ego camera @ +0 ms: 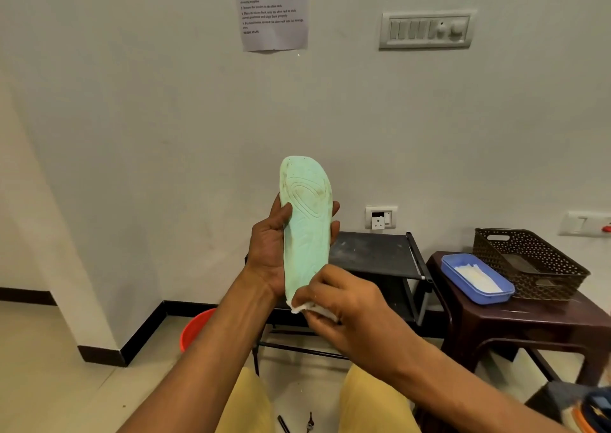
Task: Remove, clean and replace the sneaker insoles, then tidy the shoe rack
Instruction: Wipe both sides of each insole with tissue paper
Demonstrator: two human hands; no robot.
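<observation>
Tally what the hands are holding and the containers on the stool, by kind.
Green insole: 1
White wipe: 1
Blue tray: 1
Brown basket: 1
Total: 4

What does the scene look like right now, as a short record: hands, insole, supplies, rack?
left hand: grips the insole around its middle, upright
right hand: pinches a white wipe at the insole's lower end
insole: mint green, grooved side facing camera, brownish marks
supplies: blue tray of spare wipes beside brown basket on stool
shoe rack: black, behind the hands
</observation>
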